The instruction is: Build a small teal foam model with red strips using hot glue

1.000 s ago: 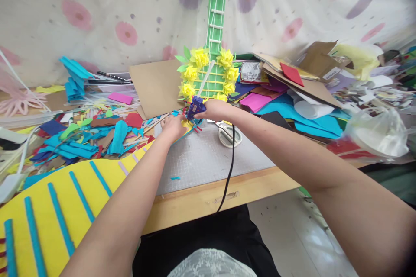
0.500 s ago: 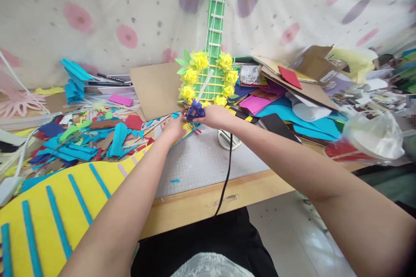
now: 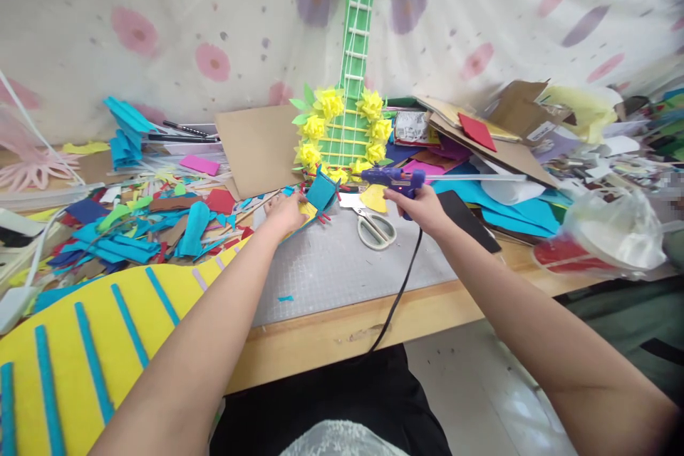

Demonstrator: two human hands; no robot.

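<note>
A long yellow paper guitar-like craft (image 3: 139,299) with blue strips runs from the lower left to the middle of the table. My left hand (image 3: 286,215) is closed around its narrow far end, just below a blue head piece (image 3: 321,191) with red pegs. In my right hand (image 3: 426,212) is a purple-blue hot glue gun (image 3: 392,178), its nozzle pointing left past the blue head. A long clear glue stick (image 3: 481,177) sticks out of the gun's back, and its black cord (image 3: 402,291) hangs over the table edge.
Scissors (image 3: 377,230) lie on the grey cutting mat (image 3: 342,278). A green paper guitar (image 3: 351,57) with yellow flowers stands against the curtain. Colourful scraps (image 3: 115,242) cover the left. Cardboard (image 3: 496,142), blue sheets and a plastic-wrapped tub (image 3: 603,235) are on the right.
My right hand has drawn the glue gun away to the right from the blue head piece, turning it sideways. The head piece and the scissors show more fully. My left hand stays on the yellow craft.
</note>
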